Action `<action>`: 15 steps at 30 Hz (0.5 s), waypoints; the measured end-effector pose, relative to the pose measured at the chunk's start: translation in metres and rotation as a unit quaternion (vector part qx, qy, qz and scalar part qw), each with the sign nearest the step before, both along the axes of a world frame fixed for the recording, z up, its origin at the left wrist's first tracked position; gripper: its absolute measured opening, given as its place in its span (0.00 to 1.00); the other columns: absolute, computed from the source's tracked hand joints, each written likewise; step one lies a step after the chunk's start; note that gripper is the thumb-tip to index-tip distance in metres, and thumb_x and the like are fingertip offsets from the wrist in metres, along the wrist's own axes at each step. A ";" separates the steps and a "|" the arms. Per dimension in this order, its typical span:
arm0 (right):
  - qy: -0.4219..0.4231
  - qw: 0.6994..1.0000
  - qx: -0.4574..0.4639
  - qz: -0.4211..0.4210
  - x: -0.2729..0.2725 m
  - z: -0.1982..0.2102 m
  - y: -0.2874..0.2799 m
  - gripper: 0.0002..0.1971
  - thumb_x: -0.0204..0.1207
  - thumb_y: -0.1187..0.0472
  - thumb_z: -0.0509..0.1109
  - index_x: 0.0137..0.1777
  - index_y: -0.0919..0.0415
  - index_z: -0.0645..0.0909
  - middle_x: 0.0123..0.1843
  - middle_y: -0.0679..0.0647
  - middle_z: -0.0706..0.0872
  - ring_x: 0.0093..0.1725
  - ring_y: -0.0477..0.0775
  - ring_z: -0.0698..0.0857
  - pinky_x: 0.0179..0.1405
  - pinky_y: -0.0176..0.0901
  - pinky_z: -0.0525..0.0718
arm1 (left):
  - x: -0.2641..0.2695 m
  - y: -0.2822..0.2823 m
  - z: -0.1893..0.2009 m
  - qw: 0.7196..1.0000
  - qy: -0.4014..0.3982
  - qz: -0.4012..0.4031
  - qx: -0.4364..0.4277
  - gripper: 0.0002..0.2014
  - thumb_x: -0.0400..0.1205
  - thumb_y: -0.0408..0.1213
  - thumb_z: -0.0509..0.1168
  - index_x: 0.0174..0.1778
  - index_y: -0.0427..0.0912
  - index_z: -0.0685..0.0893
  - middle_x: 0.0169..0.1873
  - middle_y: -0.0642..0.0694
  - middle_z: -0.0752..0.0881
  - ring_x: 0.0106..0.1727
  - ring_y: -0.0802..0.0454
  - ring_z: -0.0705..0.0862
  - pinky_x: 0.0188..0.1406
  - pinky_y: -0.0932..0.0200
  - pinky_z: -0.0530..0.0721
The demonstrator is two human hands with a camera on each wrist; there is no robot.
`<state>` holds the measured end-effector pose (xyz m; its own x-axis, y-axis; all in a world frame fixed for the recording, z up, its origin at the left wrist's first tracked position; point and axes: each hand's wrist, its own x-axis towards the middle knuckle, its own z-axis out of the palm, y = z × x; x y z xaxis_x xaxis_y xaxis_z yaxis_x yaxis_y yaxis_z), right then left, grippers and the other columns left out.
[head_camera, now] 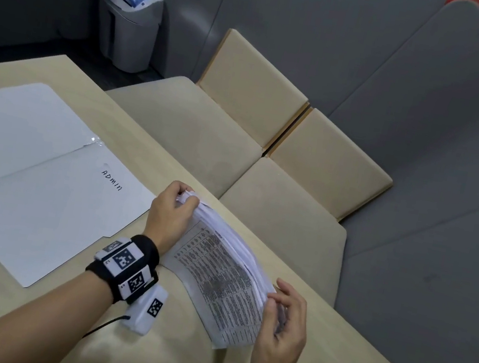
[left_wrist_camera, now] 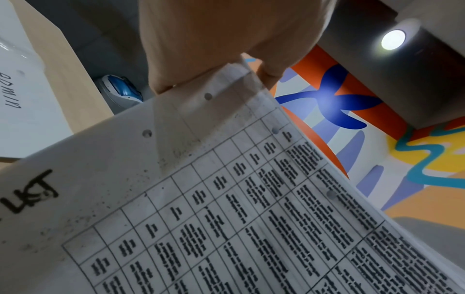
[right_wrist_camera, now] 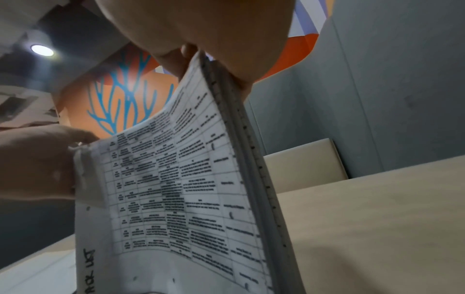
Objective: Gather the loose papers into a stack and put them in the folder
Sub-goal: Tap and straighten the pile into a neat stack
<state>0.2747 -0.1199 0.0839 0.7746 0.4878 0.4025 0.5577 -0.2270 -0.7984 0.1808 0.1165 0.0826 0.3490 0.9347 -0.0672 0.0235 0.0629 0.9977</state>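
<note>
Stack (head_camera: 220,267) pinched at both ends, bowed on edge on the table (head_camera: 331,346).
If my left hand (head_camera: 168,217) or right hand (head_camera: 280,329) eases, I judge sheets fan out short of the open folder (head_camera: 28,179).

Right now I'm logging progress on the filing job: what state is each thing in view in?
paper stack: gathered, held on edge on the table, bowed, printed table facing the person
folder: lying open, flat, no papers in it, marked ADMIN
left hand: grips the stack's far end
right hand: grips the stack's near end
bin: lid shut
</note>
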 end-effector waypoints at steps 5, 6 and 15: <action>0.025 0.999 -0.034 -0.001 -0.005 0.000 -0.003 0.05 0.76 0.53 0.74 0.49 0.50 0.82 0.58 0.31 0.82 0.61 0.36 0.84 0.51 0.28 0.86 | 0.002 0.001 0.000 0.999 0.028 0.019 0.009 0.12 0.79 0.47 0.69 0.41 0.41 0.79 0.36 0.50 0.85 0.39 0.49 0.82 0.41 0.55 0.78; 0.039 0.999 -0.029 -0.003 -0.006 0.001 -0.003 0.14 0.73 0.48 0.74 0.57 0.47 0.80 0.58 0.30 0.82 0.60 0.35 0.84 0.48 0.26 0.86 | 0.002 0.001 0.001 0.999 0.033 0.026 0.011 0.11 0.79 0.44 0.69 0.43 0.39 0.80 0.36 0.50 0.84 0.39 0.50 0.81 0.40 0.57 0.77; 0.186 0.978 -0.073 0.051 0.001 -0.020 -0.014 0.65 0.45 0.42 0.90 0.85 0.43 0.61 0.74 0.28 0.78 0.71 0.32 0.80 0.68 0.33 0.81 | 0.000 0.007 -0.008 1.000 0.009 0.013 -0.018 0.04 0.82 0.33 0.60 0.46 0.40 0.80 0.38 0.49 0.83 0.39 0.52 0.78 0.39 0.58 0.76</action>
